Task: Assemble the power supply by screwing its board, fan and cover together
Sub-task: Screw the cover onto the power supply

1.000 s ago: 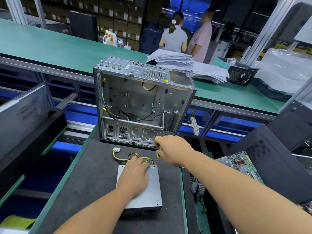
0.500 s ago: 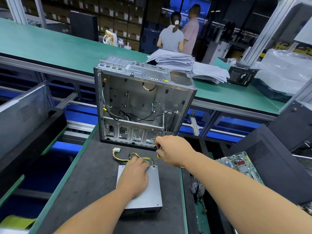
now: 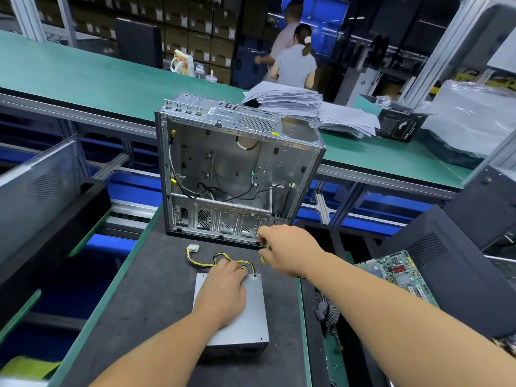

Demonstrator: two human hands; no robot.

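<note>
Now the grey rectangular metal power supply box (image 3: pixel 245 325) lies flat on the dark grey surface (image 3: pixel 145 303), near its front edge and a little in front of the open silver metal computer case (image 3: pixel 237 169), which stands upright behind it. The left hand (image 3: pixel 223 294) rests palm down on the cover of the box, with its fingers (image 3: pixel 226 268) reaching over the far edge; they lie on the bundle of yellow and black wires (image 3: pixel 201 259) that comes out of the box there. I cannot tell if these fingers only press or also curl around the wires. The wires end in a small white plastic connector (image 3: pixel 193 248) lying on the surface, apart from the case.

The right hand (image 3: pixel 290 251) holds a thin screwdriver with a yellow handle (image 3: pixel 262 259); its fingers are curled tight around the handle. The metal tip stands tilted on the far right corner of the cover, just beside the left hand.

To the right of the surface a green circuit board (image 3: pixel 396 272) lies tilted, and a black round fan (image 3: pixel 326 308) is below it. A stack of white papers (image 3: pixel 301 104) lies on the green bench (image 3: pixel 83 79) behind the case, and two persons (image 3: pixel 293 60) stand further back.
</note>
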